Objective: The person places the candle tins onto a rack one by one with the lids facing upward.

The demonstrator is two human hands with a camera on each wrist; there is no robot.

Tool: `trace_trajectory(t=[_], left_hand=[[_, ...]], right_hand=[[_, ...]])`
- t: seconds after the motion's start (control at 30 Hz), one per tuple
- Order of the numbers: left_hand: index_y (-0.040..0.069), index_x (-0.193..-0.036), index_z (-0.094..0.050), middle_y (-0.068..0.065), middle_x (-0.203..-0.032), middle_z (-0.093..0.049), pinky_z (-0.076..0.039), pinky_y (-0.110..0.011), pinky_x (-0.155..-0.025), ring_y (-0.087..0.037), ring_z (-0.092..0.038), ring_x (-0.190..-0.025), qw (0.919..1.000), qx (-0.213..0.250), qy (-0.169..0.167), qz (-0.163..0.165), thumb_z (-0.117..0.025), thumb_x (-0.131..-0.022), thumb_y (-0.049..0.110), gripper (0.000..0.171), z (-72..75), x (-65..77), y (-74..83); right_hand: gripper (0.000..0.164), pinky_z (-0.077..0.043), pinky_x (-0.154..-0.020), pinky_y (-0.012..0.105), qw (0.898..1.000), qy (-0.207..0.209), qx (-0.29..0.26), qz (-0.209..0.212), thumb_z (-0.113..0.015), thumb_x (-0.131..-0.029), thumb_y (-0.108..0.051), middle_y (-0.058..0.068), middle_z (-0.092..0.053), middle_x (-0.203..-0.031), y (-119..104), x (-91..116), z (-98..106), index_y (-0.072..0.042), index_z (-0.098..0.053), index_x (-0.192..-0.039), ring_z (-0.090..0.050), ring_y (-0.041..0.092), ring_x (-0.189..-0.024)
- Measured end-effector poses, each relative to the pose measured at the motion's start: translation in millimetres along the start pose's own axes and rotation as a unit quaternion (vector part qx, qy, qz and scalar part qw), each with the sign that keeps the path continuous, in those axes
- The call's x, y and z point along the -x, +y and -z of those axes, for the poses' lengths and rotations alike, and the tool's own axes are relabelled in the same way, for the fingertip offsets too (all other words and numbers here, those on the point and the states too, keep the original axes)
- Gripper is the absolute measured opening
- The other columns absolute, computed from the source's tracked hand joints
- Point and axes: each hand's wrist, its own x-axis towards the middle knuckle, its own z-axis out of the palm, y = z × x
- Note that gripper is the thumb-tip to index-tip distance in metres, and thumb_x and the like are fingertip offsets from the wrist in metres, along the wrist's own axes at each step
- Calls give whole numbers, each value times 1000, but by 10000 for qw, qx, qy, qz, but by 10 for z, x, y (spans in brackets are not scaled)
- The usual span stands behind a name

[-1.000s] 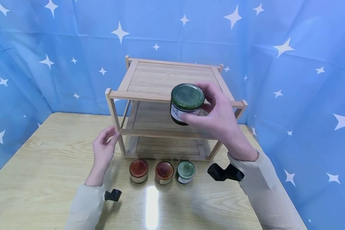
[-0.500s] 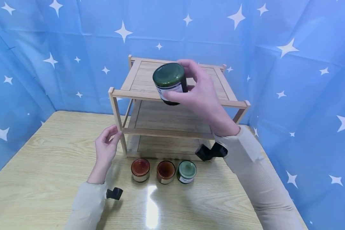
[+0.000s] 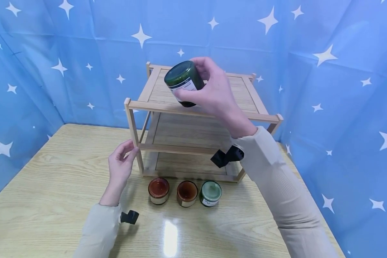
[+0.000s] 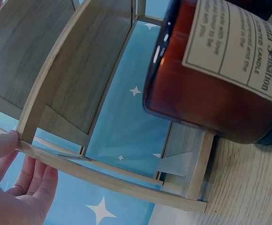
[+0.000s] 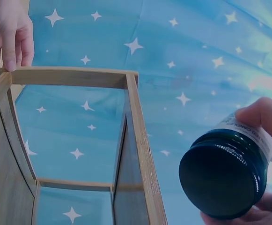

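My right hand (image 3: 214, 89) grips a dark green glass scented candle (image 3: 180, 79), thumb across its white label and fingers on the far side. In the head view it is tilted and overlaps the top board of the three-tier wooden shelf (image 3: 177, 149). The right wrist view shows one dark round end of the candle (image 5: 220, 180) facing the camera, beside the shelf frame (image 5: 143, 164). At the shelf's left front post, my left hand (image 3: 120, 161) pinches the wood between thumb and fingers; the left wrist view shows these fingers (image 4: 44, 185) around the frame.
Two red-brown candles (image 3: 158, 190) and a pale green candle (image 3: 210, 193) stand in a row on the wooden table (image 3: 67, 172), just before the shelf. A blue star-patterned curtain (image 3: 100, 53) surrounds the table's back and sides.
My right hand has carried the green candle up and to the left, from before the front rail to over the top board, tilting it. My left hand has stayed on the post.
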Motion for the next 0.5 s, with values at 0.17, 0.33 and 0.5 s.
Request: trace_trajectory(t=[0.17,0.33,0.5], left_hand=[[-18,-112,-57,13,-88,-64,-52,-16,-83,-3,-61,-89,10000,28,-12,-20,-58,-88,-15,25,-3,0,7],[-18,-113,-57,14,-88,-64,-52,-16,-82,-3,-61,-89,10000,19,8,-49,-59,-88,-15,25,-2,3,5],[-19,-112,-56,14,-88,-64,-53,-16,-82,-4,-62,-89,9999,38,-1,-94,-59,-88,-16,25,-1,2,-8]], right_hand=[[57,-48,-82,27,9999,32,43,-135,-80,-71,-12,7,-58,-109,-20,-69,-29,-5,-53,-120,-54,18,-99],[56,-55,-73,31,9995,-98,-188,-238,-79,-72,-6,8,-62,-107,-51,-131,-65,-7,-56,-122,-57,20,-91],[58,-56,-67,31,9990,-213,-121,-380,-80,-72,-6,8,-62,-106,-61,-207,-92,-9,-59,-126,-59,21,-86]])
